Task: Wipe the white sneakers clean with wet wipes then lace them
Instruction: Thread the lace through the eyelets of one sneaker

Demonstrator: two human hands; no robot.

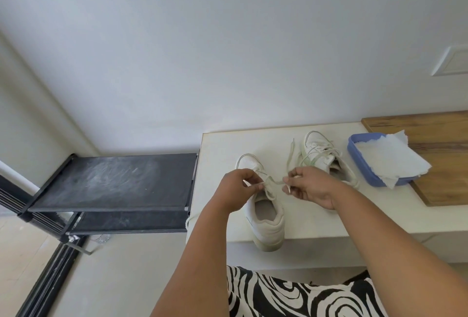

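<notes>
White counter (228, 144), wooden board (435, 139) over its right end. Black shelf rack (114, 182) sits off the counter's left edge. Near sneaker (263, 215) at the front edge, heel overhanging, toe pointing to the back. Far sneaker (320, 152) toward the back edge, laces loose, partly hidden by the right hand. Blue tray (354, 154) on the board's left edge holds white wipes (387, 159), one draping over the rim. Left hand (235, 190) and right hand (311, 187) each pinch a lace (274, 183) end above the near sneaker's tongue. Knot detail too small to tell.
</notes>
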